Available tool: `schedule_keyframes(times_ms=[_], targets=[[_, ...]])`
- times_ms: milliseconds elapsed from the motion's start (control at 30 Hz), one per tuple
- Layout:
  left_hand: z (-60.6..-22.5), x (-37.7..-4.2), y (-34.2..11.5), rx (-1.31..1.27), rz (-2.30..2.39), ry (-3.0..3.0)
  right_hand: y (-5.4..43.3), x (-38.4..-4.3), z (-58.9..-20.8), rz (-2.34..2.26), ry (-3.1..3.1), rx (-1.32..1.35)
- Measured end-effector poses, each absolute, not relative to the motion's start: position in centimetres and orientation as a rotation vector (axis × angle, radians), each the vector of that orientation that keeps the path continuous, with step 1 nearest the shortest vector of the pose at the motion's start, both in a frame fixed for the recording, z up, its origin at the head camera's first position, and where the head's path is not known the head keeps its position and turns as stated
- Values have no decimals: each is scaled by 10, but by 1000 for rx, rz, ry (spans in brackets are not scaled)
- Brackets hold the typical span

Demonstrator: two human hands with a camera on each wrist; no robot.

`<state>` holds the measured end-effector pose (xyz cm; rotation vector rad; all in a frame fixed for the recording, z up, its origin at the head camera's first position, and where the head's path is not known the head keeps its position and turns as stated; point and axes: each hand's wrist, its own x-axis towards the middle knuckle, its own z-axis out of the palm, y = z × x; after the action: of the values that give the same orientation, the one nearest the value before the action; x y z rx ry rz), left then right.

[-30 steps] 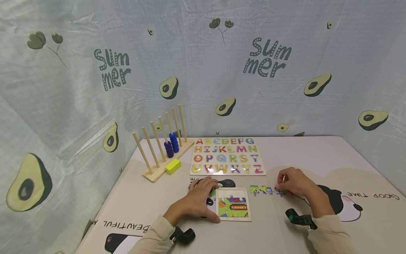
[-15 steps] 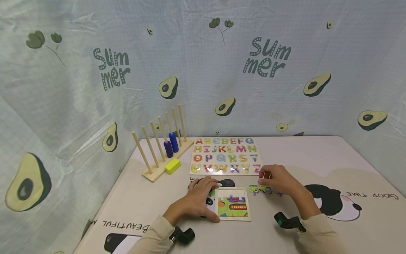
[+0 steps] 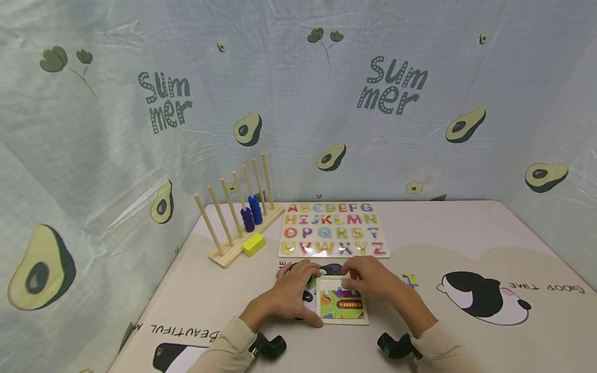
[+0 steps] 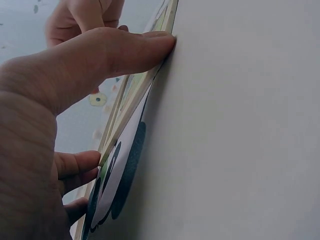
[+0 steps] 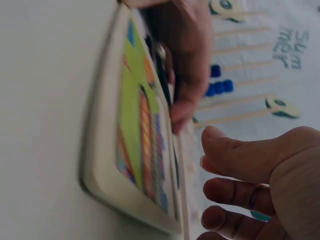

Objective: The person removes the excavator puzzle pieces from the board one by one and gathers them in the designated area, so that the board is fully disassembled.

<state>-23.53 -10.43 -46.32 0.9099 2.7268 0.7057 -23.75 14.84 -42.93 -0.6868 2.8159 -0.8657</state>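
Note:
A small wooden-rimmed jigsaw tray (image 3: pixel 345 321) lies on the table, its lower part filled with a green, red and purple picture. My left hand (image 3: pixel 295 294) holds the tray's left side, thumb at the near corner and fingers at the far one; the left wrist view shows the thumb (image 4: pixel 150 47) on the rim. Over the tray's far right corner is my right hand (image 3: pixel 373 280), thumb and fingers bent close together. Whether a piece is pinched there is hidden. One loose jigsaw piece (image 3: pixel 410 280) lies right of the tray; my right hand and forearm cover the spot beside it.
Behind the tray lies an alphabet puzzle board (image 3: pixel 334 229). At the back left stands a wooden peg rack (image 3: pixel 261 228) with dark blue beads, with a yellow block (image 3: pixel 254 244) before it. A patterned curtain (image 3: pixel 298 103) rises behind the table.
My right hand has moved left from the row of loose pieces to above the tray's far right corner. My left hand has stayed at the tray.

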Motion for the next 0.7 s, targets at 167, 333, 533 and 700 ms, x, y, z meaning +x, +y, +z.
schedule_keyframes(times_ms=[167,333,533,700], targets=[[-463,-235,-105,921,705,2727,130,-229,-433,-854,2764,-739],[-463,-235,-106,959,711,2737,120,-224,-437,-873,2716,-806],[-463,-235,-106,960,715,2733,113,-219,-439,-784,2777,-715],[-463,-234,-106,948,708,2735,109,-215,-439,-746,2806,-707]])
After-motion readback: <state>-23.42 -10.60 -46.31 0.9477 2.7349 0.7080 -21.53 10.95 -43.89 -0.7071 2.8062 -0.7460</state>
